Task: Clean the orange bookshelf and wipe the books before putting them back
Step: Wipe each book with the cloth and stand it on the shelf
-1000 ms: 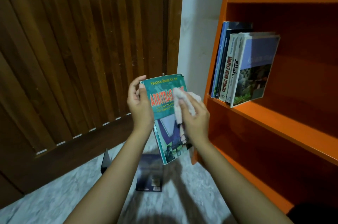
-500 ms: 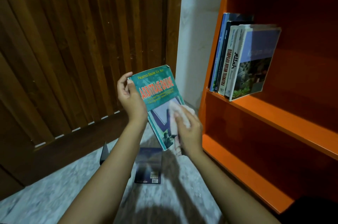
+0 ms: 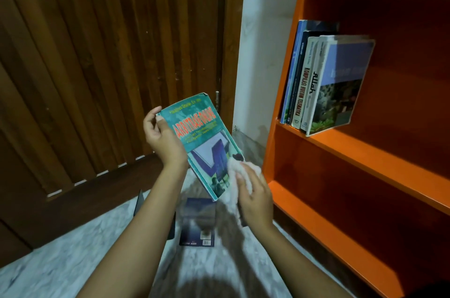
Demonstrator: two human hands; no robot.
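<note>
My left hand grips the left edge of a teal book with red title letters, held tilted in front of me. My right hand presses a white cloth against the book's lower right corner. The orange bookshelf fills the right side. Several books stand at the left end of its middle shelf, the outermost leaning with its cover showing.
A dark blue book lies flat on the marble floor below my hands, with another dark one beside it, partly hidden by my left arm. A brown slatted wooden door stands at the left, a white wall strip beside the shelf.
My right hand has slid the cloth down the teal cover from near the title to the lower corner. The book has tilted further to the left.
</note>
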